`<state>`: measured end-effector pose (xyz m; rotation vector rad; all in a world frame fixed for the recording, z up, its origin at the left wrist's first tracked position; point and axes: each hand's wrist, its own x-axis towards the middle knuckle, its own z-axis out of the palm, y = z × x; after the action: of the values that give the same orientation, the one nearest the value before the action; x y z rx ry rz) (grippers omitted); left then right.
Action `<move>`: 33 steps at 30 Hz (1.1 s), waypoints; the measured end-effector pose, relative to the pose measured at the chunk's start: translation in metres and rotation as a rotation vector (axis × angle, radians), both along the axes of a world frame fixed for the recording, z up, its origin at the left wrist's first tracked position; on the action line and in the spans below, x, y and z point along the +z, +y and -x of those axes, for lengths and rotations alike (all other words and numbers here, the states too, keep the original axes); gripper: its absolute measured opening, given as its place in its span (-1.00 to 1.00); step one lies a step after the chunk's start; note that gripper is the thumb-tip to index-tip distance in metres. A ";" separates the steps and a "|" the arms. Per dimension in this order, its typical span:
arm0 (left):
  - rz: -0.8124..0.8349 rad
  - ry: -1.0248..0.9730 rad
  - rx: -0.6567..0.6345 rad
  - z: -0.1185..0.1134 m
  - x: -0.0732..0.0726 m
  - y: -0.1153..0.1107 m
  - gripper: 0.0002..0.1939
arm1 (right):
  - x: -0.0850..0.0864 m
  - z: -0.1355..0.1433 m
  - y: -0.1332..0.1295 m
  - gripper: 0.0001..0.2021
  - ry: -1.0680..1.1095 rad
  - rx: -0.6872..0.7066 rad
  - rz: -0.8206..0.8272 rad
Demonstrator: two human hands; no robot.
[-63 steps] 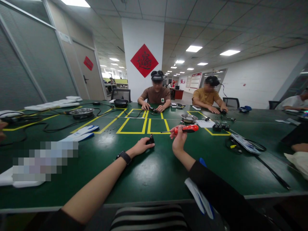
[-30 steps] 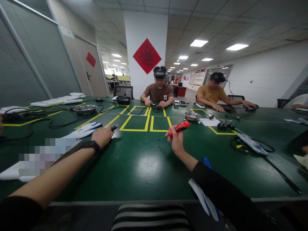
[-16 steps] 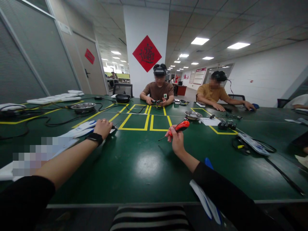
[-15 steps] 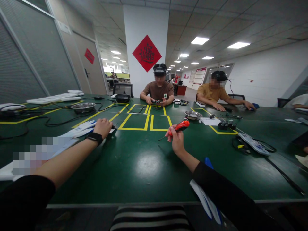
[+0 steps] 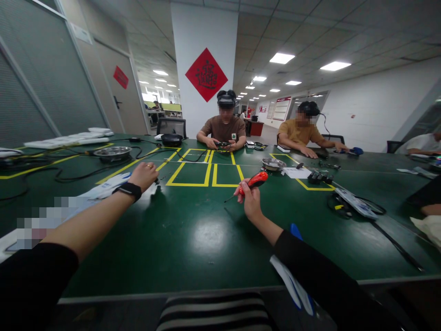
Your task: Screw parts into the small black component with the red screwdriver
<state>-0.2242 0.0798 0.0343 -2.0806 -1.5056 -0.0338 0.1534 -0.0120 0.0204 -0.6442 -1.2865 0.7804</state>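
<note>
My right hand (image 5: 251,198) is wrapped round a red and black screwdriver (image 5: 257,179), its thin shaft pointing down and left above the green table (image 5: 193,257). My left hand (image 5: 144,176), with a black band on the wrist, is closed near small dark parts at the table's left middle. A small dark piece (image 5: 157,181) shows at its fingertips; what it is cannot be made out. White and blue gloves (image 5: 115,180) lie beside my left wrist. Another glove (image 5: 291,280) is under my right forearm.
A metal bowl (image 5: 115,153) stands at the left among black cables, another bowl (image 5: 274,164) at centre right. Black blocks (image 5: 320,177) and a white power strip (image 5: 356,203) lie to the right. Two people sit across the table, one holding a dark object (image 5: 223,144).
The view has shifted slightly. My left hand has lifted a little off the table with the small dark piece at its fingertips. My right hand holds the screwdriver much as before.
</note>
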 end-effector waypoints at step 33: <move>0.196 -0.802 -0.342 -0.178 -0.033 -0.112 -0.67 | -0.001 -0.001 0.001 -0.80 0.012 -0.051 0.011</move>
<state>-0.0462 -0.0325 0.0015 -2.6275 -1.5758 -0.9863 0.1544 -0.0107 0.0192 -0.6783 -1.2510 0.7487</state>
